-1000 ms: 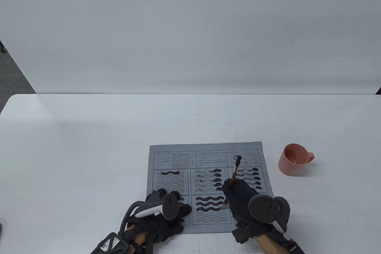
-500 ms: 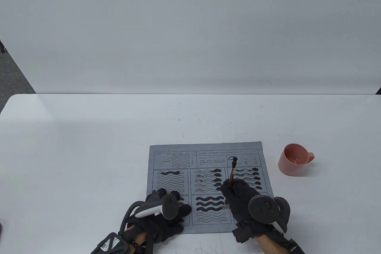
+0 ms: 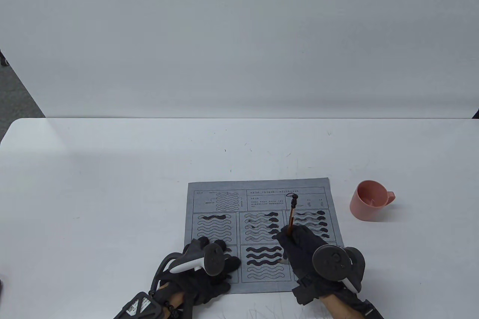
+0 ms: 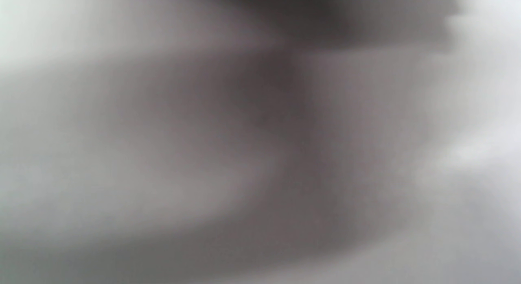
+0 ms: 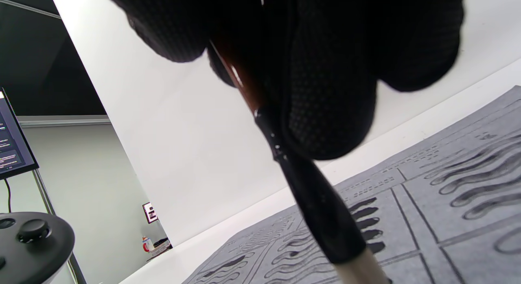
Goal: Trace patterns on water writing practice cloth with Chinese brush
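Table view: right hand is gripping the Chinese brush, fingers wrapped tight round the lower shaft, handle top leaning toward 12 o'clock. Compared with a second ago the handle's looped end is sitting a little further to 9 o'clock and the pale tip is lying at the right end of the third wave in the bottom-middle panel. That wave is now looking dark along its length, where a second ago it was only part filled. Judgement: one more stroke is finishing, two outlined waves below it are remaining in this panel. The water writing cloth is lying flat on the counter, near the front edge, not shifted. Left hand is resting on the cloth's 7 o'clock corner, fingers spread flat and holding nothing, unchanged. Pink cup is standing apart at 3 o'clock of the cloth.

Left wrist view: only grey blur, nothing readable.

Right wrist view: gloved fingers are clamping the brush shaft, black ferrule and pale bristles running down toward 5 o'clock onto the cloth; tip contact is cut off at the bottom edge. Next the brush likely needs lifting and moving to the following wave.
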A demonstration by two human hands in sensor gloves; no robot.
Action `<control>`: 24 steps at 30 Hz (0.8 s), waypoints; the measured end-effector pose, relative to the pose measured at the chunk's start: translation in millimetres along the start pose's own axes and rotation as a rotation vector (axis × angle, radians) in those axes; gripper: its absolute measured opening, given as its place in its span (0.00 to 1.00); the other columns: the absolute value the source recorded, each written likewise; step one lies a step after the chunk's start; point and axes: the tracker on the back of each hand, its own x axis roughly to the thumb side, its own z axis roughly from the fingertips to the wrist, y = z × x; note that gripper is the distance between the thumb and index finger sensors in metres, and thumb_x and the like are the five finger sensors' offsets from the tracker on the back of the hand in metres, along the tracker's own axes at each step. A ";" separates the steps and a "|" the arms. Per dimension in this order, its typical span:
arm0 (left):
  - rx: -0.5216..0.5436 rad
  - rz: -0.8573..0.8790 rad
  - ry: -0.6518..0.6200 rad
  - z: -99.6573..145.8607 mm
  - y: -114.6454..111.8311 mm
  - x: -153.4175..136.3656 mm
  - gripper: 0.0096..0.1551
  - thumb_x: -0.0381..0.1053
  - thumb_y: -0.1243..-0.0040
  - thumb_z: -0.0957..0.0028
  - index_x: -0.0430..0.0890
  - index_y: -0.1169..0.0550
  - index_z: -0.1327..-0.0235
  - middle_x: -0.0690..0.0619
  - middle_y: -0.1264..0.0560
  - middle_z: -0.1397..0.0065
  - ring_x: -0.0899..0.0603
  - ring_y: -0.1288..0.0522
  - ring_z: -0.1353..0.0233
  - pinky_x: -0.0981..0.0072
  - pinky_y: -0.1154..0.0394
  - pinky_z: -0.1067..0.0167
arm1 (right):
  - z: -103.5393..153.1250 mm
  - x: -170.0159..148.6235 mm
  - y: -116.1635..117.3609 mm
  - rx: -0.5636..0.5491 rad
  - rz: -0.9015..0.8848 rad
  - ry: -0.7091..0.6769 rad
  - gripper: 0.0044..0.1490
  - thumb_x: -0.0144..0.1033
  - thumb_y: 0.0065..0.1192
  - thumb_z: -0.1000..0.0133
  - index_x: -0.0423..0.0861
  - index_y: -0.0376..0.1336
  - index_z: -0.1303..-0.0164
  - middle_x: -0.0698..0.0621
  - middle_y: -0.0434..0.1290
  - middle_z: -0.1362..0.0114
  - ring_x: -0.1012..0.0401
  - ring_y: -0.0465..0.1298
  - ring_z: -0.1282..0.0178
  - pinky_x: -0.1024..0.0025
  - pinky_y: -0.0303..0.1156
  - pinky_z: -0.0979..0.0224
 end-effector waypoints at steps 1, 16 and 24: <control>0.000 0.000 0.000 0.0 0.0 0.1 0.41 0.73 0.64 0.52 0.86 0.70 0.38 0.68 0.87 0.27 0.40 0.89 0.26 0.38 0.82 0.30 | 0.0 0.1 0.0 -0.001 0.001 -0.001 0.22 0.46 0.59 0.39 0.42 0.72 0.47 0.40 0.82 0.45 0.55 0.87 0.62 0.47 0.80 0.48; 0.000 -0.001 0.000 -0.1 -0.1 0.3 0.41 0.73 0.64 0.52 0.86 0.70 0.38 0.68 0.87 0.27 0.40 0.89 0.26 0.38 0.82 0.30 | 0.5 4.7 -5.2 -0.036 -0.025 -0.011 0.23 0.45 0.59 0.39 0.41 0.72 0.46 0.40 0.82 0.45 0.56 0.88 0.62 0.48 0.81 0.49; 0.000 -0.001 0.001 -0.1 -0.1 0.3 0.41 0.73 0.64 0.52 0.86 0.70 0.38 0.67 0.87 0.27 0.40 0.89 0.26 0.38 0.82 0.30 | 3.9 16.8 -10.7 -0.009 -0.229 -0.008 0.23 0.42 0.57 0.38 0.40 0.69 0.41 0.38 0.80 0.39 0.53 0.87 0.56 0.46 0.80 0.46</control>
